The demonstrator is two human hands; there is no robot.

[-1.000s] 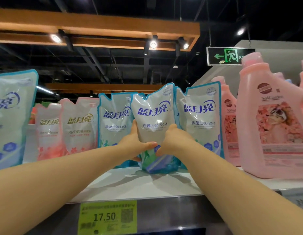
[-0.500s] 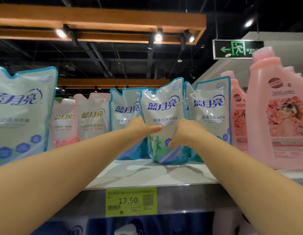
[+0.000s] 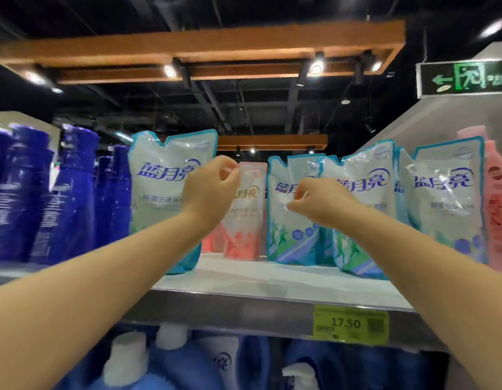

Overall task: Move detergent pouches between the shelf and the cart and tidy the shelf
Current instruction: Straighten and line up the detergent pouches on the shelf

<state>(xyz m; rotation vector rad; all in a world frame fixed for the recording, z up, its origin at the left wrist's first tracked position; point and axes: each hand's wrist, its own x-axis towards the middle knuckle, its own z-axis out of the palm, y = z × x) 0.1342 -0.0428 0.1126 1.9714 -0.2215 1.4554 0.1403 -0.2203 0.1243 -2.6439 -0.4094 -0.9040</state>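
Reaching at pouch height: left hand (image 3: 213, 190) curled beside pink pouch (image 3: 248, 220) top corner, right hand (image 3: 320, 202) curled before blue pouch (image 3: 286, 229); pinching or not, cannot tell through blur. Both pouches upright, set back from shelf (image 3: 244, 304) front edge; bare strip ahead, blue bottles (image 3: 61, 198) crowding left end.

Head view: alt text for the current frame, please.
Two bare hands reach toward detergent pouches on a shop shelf: left hand by the top of a pink pouch, right hand before a teal-edged pouch; blur hides any grip. Blue bottles stand at left.
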